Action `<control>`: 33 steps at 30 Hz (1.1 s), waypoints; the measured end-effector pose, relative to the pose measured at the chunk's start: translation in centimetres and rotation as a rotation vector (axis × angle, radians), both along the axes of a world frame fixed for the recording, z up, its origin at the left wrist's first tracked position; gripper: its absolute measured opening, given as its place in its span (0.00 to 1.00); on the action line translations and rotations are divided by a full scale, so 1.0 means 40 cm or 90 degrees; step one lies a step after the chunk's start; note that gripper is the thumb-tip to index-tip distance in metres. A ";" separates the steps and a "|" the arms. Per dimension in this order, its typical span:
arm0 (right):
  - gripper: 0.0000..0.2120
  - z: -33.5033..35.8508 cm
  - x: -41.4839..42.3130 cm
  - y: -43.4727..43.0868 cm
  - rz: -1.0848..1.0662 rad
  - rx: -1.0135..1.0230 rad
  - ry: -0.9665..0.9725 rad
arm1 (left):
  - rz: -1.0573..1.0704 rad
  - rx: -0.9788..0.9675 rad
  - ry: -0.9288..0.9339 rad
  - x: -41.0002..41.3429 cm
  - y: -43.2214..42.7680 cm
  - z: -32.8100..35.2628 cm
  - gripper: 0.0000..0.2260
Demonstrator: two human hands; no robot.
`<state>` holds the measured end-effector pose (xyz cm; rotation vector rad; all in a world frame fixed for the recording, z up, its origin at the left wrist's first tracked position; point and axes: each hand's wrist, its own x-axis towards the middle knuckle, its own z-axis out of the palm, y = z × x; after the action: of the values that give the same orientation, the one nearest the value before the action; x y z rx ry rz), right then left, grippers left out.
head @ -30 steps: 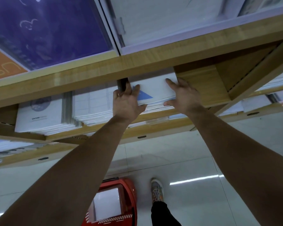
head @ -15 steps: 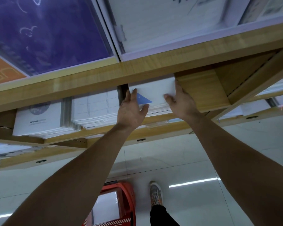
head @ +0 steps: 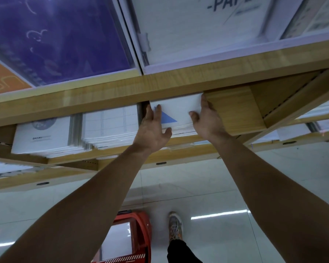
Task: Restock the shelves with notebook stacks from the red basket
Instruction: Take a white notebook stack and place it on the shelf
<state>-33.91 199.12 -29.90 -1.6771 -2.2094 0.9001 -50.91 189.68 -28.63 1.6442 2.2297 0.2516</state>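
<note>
The left hand [head: 152, 128] lies flat on the smooth white cover of a notebook stack [head: 180, 111], fingers straight and thumb against its layered front edge. The right hand [head: 207, 120] presses the stack's right side with straight fingers, thumb on top. The stack bears a blue triangle and sits on a wood-grain shelf [head: 234, 114] beside other white stacks [head: 110, 126]. Below, on glossy floor tiles [head: 217, 186], stands the red plastic basket [head: 142, 232].

White, blue-triangled notebook stack [head: 179, 108] lies flat on the wooden shelf [head: 234, 114].
</note>
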 end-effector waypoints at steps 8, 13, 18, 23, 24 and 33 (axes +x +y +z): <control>0.35 -0.042 -0.033 -0.015 0.043 0.044 -0.062 | -0.080 -0.041 0.143 -0.018 0.030 -0.008 0.36; 0.35 -0.042 -0.037 -0.018 0.048 0.047 -0.085 | -0.079 -0.071 0.159 -0.015 0.025 -0.002 0.36; 0.36 0.011 -0.025 -0.025 0.074 0.007 -0.163 | -0.103 -0.105 0.162 -0.039 0.011 0.074 0.36; 0.33 0.071 0.005 -0.115 0.066 0.061 -0.243 | -0.061 -0.070 0.140 -0.077 -0.109 0.163 0.31; 0.34 0.076 0.010 -0.139 0.078 0.048 -0.255 | -0.048 -0.075 0.136 -0.086 -0.144 0.171 0.30; 0.35 0.151 -0.080 -0.394 0.143 -0.048 -0.282 | 0.033 -0.164 0.113 -0.214 -0.484 0.167 0.27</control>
<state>-37.10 183.38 -23.86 -1.8339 -2.7282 0.7194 -59.48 170.33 -21.93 1.5231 2.3203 -0.1698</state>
